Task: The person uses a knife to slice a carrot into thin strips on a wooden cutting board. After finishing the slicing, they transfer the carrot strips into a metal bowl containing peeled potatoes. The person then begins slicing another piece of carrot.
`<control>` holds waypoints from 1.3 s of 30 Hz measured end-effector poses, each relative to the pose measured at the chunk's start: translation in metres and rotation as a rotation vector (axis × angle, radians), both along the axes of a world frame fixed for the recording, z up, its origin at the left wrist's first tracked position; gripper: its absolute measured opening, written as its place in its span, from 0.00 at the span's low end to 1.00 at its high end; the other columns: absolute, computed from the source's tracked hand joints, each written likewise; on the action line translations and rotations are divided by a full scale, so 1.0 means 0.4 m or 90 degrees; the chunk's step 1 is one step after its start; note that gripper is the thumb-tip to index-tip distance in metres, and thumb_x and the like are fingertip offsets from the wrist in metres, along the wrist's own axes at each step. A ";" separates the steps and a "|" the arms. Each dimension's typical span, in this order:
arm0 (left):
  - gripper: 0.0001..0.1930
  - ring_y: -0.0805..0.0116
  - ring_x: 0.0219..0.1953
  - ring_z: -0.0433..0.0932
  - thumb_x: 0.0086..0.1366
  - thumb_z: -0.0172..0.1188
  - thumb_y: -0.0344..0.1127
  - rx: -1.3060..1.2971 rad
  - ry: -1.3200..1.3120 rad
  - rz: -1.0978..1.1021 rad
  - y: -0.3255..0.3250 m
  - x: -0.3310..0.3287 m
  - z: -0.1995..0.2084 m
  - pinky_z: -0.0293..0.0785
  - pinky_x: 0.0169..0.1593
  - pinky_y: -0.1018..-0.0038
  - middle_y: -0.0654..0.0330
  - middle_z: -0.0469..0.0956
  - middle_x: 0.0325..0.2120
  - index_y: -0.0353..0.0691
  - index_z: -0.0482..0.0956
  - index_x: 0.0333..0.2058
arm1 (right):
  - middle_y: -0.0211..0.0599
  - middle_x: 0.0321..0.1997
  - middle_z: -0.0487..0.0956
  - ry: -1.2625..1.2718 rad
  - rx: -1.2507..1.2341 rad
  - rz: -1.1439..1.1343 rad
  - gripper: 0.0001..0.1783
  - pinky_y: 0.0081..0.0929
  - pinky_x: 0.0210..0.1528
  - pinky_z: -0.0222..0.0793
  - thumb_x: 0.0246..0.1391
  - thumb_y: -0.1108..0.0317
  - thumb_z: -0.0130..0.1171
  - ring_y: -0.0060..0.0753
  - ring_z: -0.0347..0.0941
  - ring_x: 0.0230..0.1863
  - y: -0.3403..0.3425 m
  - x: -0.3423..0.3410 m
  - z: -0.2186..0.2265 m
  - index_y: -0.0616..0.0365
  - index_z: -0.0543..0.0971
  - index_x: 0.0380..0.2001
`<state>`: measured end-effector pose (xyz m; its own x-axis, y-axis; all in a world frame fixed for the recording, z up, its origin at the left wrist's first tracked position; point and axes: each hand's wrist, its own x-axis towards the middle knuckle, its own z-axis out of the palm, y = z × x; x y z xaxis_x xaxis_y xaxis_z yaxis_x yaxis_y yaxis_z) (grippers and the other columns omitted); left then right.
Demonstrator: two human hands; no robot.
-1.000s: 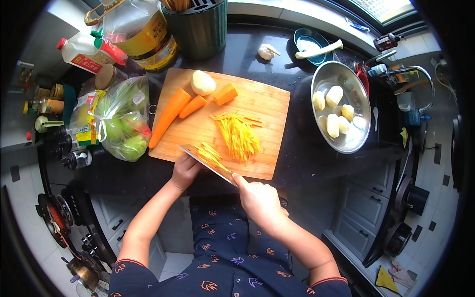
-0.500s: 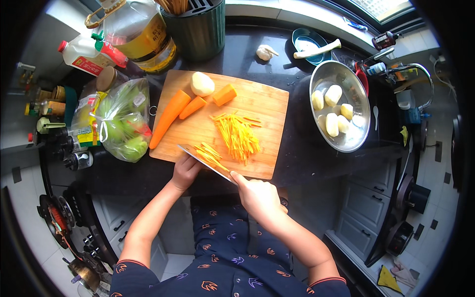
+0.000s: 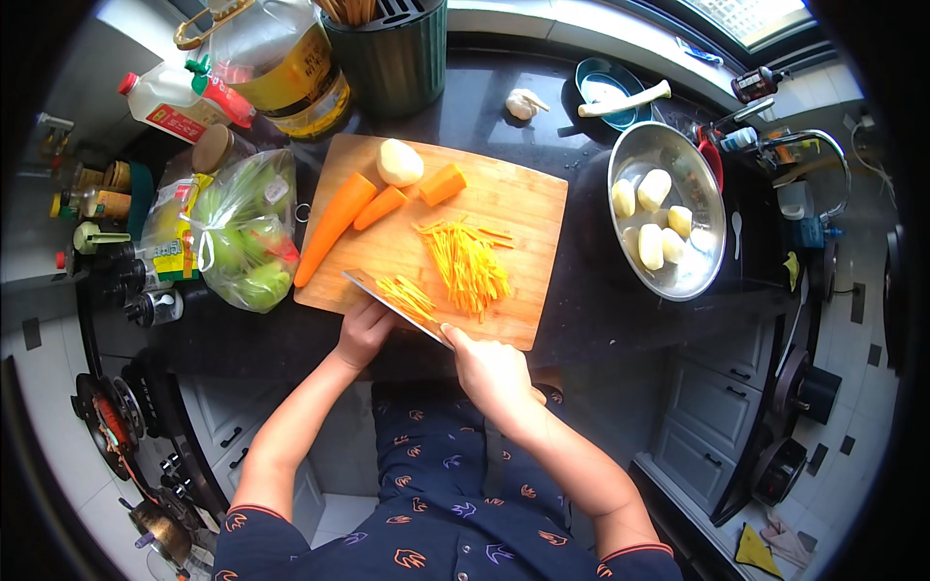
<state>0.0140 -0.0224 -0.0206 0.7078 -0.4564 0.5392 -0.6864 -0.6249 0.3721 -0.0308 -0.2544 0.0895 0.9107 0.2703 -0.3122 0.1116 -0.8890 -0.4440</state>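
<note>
My right hand [image 3: 492,376] is closed round the handle of a kitchen knife [image 3: 386,300], its blade slanting across the near edge of a wooden cutting board [image 3: 538,242]. Curled against the near side of the blade is my left hand [image 3: 364,334]; the blade hides its fingertips and whatever they press on. Thin carrot strips [image 3: 407,298] lie along the blade's far side. A larger heap of carrot shreds [image 3: 465,266] sits right of them. Toward the back of the board are a long carrot [image 3: 334,228], two shorter carrot pieces [image 3: 443,185] and a peeled potato [image 3: 399,163].
A steel bowl [image 3: 712,242] with several peeled potatoes stands at right. Behind are garlic [image 3: 524,104] and a teal bowl [image 3: 639,118] with a pale stalk across it. Bagged green vegetables [image 3: 242,237], an oil jug [image 3: 276,58] and a green utensil holder [image 3: 392,73] line the left.
The knife and my right hand have shifted slightly left and away from me. My left hand stays close behind the blade. The strips beside the blade show a little more.
</note>
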 end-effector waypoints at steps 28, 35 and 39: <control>0.09 0.57 0.37 0.81 0.49 0.66 0.26 0.007 -0.014 0.006 0.005 -0.006 -0.019 0.80 0.38 0.66 0.58 0.81 0.32 0.38 0.84 0.32 | 0.48 0.25 0.82 0.037 -0.012 0.034 0.19 0.46 0.29 0.77 0.60 0.69 0.55 0.51 0.81 0.25 -0.037 -0.011 0.060 0.50 0.78 0.55; 0.08 0.56 0.36 0.81 0.49 0.65 0.25 0.002 -0.023 0.007 0.002 -0.003 -0.010 0.81 0.38 0.66 0.57 0.81 0.31 0.37 0.83 0.32 | 0.46 0.24 0.82 0.034 -0.021 0.037 0.21 0.43 0.30 0.77 0.57 0.71 0.53 0.48 0.82 0.26 -0.030 -0.011 0.042 0.53 0.76 0.56; 0.08 0.58 0.35 0.81 0.50 0.65 0.25 0.016 -0.022 0.010 0.003 -0.001 -0.008 0.80 0.37 0.67 0.57 0.81 0.32 0.37 0.84 0.32 | 0.47 0.24 0.82 0.026 -0.010 0.000 0.20 0.46 0.30 0.78 0.58 0.70 0.52 0.50 0.83 0.27 0.010 0.000 0.003 0.52 0.77 0.54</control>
